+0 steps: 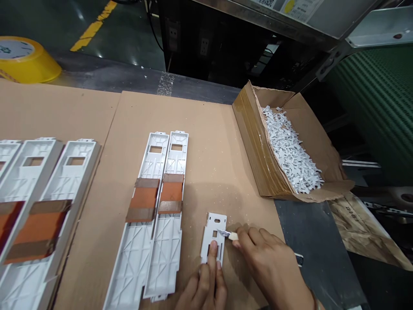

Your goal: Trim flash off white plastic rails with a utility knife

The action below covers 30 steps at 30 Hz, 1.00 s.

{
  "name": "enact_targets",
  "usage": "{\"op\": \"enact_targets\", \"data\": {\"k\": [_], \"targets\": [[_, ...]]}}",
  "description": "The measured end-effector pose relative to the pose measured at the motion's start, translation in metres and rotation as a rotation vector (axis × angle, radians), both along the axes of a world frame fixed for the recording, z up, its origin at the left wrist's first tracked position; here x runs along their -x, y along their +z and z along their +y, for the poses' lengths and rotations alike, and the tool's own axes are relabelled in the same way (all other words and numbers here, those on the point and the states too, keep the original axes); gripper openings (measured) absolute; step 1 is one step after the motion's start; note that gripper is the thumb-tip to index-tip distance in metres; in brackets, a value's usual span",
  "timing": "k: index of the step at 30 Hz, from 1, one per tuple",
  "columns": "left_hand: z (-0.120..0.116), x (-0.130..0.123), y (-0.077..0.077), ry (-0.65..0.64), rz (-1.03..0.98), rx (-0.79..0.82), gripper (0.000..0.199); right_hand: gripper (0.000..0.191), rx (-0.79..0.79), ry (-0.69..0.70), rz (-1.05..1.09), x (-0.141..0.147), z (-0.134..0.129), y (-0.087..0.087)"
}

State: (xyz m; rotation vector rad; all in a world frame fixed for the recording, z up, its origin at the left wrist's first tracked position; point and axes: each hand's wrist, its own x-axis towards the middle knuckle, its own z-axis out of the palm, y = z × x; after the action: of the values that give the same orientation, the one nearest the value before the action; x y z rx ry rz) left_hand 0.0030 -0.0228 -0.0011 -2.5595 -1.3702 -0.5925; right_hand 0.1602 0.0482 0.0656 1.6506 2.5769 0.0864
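Note:
A small white plastic plate [209, 221] with a slot and square cut-outs lies on the cardboard. My left hand [206, 286] holds it down, its index fingertip on the lower half and the neighbouring finger at the lower right edge. In my right hand [269, 258] is a small knife [229, 234] with a cream handle, the fingers closed round it. Its metal blade touches or hovers over the plate's right side by the square hole; which of the two I cannot tell. The plate's lower end is hidden by my left fingers.
Two long white plastic panels [166, 262] with orange-brown pads lie left of the plate; several similar panels [75, 176] stand farther left. At the right is a cardboard box [254, 146] of small white pieces [290, 150]. Yellow tape [41, 64] sits at the back left.

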Motion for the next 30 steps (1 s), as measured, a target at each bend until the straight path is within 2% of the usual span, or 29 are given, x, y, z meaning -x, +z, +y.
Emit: {"op": "enact_targets", "data": {"k": [7,11,15,22,30], "targets": [[0.001,0.000,0.001,-0.002,-0.017,0.003,0.017,0.043,0.070,0.030,0.092,-0.010,0.005,0.005],[0.000,0.000,0.001,-0.005,-0.024,0.018,0.018,0.036,0.041,-0.055,0.191,-0.015,0.001,0.006],[0.000,0.000,0.001,0.014,-0.011,0.010,0.017,0.035,0.102,-0.108,0.267,-0.009,-0.006,0.000],[0.000,-0.001,0.003,0.014,-0.009,0.025,0.017,0.039,-0.019,-0.080,0.208,0.002,-0.012,-0.008],[0.000,-0.001,0.003,0.018,-0.024,0.033,0.016,0.040,-0.039,-0.072,0.155,0.001,-0.014,-0.009]]}}
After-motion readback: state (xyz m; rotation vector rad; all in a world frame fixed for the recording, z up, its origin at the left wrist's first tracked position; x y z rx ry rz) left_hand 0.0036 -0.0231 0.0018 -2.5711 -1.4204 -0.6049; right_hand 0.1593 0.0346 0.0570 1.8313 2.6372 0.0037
